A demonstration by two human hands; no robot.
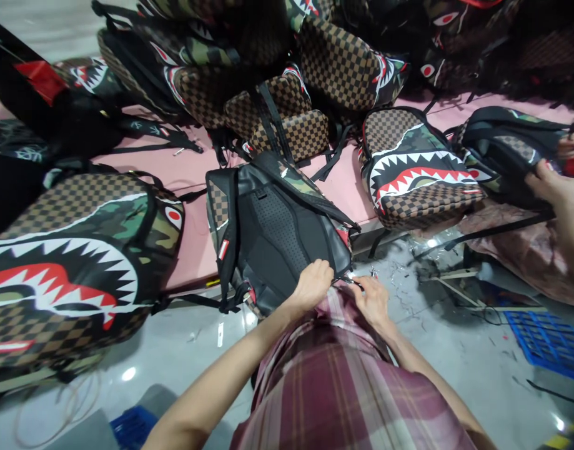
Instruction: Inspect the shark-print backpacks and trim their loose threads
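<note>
A black backpack (287,225) with a padded, perforated back panel lies back side up at the near edge of the pink table, in front of my body. Its side shows brown check and camouflage. My left hand (315,282) is closed on the lower edge of this backpack, fingers curled. Just right of it, my right hand (373,300) pinches a small, dark, thin tool (355,282) with a shiny tip, close to the backpack's bottom corner. Its exact kind is too small to tell. A black shoulder strap (228,269) hangs down on the backpack's left side.
Shark-mouth backpacks lie to the left (80,250) and right (418,169), with more piled at the back of the pink table (193,244). At right, a co-worker's hands (556,184) hold another backpack (502,150). A blue crate (544,340) and scraps lie on the floor.
</note>
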